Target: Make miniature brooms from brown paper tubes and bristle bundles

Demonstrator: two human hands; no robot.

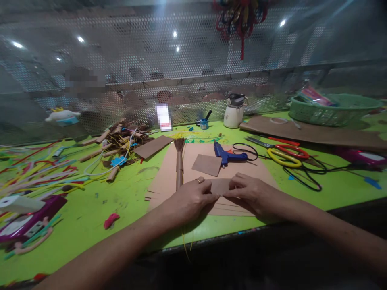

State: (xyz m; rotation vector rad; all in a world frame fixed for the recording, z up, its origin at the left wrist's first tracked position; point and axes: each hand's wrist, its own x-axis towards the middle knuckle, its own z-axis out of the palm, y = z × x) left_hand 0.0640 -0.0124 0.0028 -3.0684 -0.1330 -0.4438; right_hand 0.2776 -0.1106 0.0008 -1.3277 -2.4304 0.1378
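Note:
Both hands work on a small piece of brown paper over a stack of brown cardboard sheets. My left hand pinches the paper's left part near its lower edge. From the right, my right hand pinches it, the fingertips of both hands close together. Beyond them lies a loose brown paper square. A blue glue gun rests just past that square. Beside my left hand is a rolled brown paper piece with a fringed, brush-like end, its lower end hidden by the hand.
Scissors with yellow handles and a red-handled pair lie right among black cable. Paper rolls are heaped left, near colourful stems and a purple power strip. Behind stand a white jug and a green basket.

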